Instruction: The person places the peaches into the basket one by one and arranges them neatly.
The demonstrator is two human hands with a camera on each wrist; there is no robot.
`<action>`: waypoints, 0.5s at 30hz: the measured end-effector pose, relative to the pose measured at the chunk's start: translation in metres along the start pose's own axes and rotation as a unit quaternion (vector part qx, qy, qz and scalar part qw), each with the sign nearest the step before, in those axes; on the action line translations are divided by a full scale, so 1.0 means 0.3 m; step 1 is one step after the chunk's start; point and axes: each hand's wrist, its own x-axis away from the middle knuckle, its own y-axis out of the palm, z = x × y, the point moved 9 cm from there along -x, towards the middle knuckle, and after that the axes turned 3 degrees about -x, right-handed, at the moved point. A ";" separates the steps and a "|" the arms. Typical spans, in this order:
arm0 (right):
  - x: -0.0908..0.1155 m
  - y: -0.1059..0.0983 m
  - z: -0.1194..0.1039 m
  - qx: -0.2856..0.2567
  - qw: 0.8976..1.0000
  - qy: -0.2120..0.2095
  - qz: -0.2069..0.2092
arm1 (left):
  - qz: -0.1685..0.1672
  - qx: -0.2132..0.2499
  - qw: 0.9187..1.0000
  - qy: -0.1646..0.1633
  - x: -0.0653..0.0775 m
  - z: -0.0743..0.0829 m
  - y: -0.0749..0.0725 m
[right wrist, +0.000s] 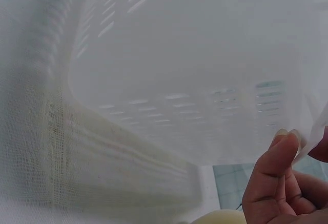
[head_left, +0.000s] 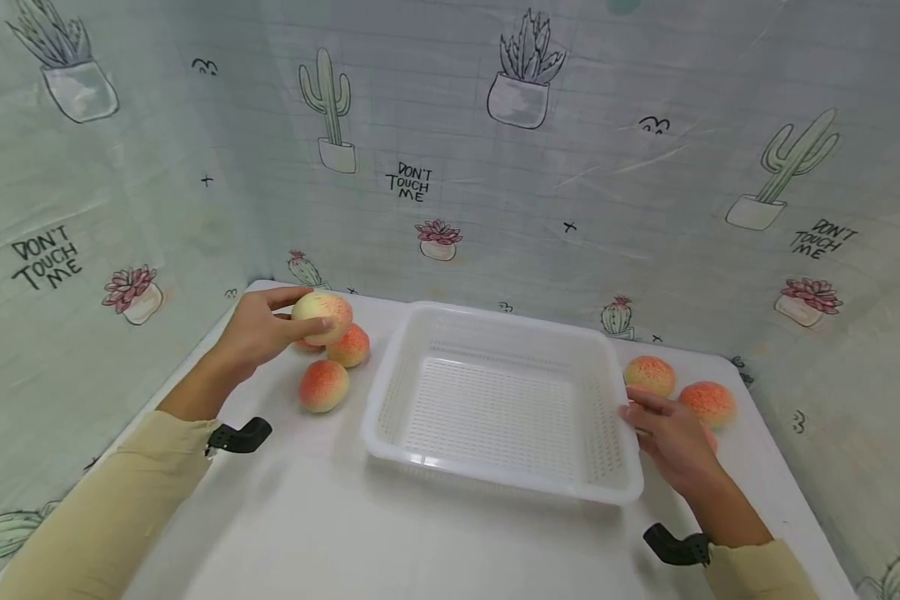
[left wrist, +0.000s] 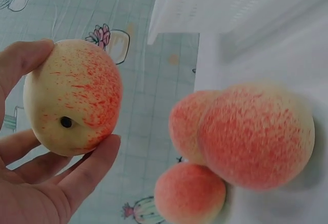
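Observation:
My left hand (head_left: 255, 333) holds a yellow-and-red peach (head_left: 324, 315) between thumb and fingers, raised over the table's far left. In the left wrist view, a small dark hole shows in that peach (left wrist: 77, 98). Below it lie more peaches, one (head_left: 324, 386) nearest me, another (head_left: 350, 346) behind it, and a third mostly covered. A white perforated plastic basket (head_left: 495, 477) occupies the middle, with nothing inside. My right hand (head_left: 675, 437) grips its right rim, thumb on top. The right wrist view shows the slotted outside of the basket (right wrist: 205, 55) beside the curled fingers.
Right of the basket are more peaches, one (head_left: 649, 375) by the rim and another (head_left: 708, 404) farther right, with a third partly behind my right hand. The white table (head_left: 435, 550) meets cactus-printed cloth (head_left: 495, 167) at its back and sides.

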 end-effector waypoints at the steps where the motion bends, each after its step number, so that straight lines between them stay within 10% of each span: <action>1: -0.004 0.005 -0.002 -0.006 1.000 -0.001 -0.003 | 0.000 0.002 1.000 0.002 0.003 0.002 0.002; 15: -0.003 -0.014 -0.007 -0.036 0.999 0.012 0.015 | -0.015 0.018 1.000 0.014 0.003 0.064 0.098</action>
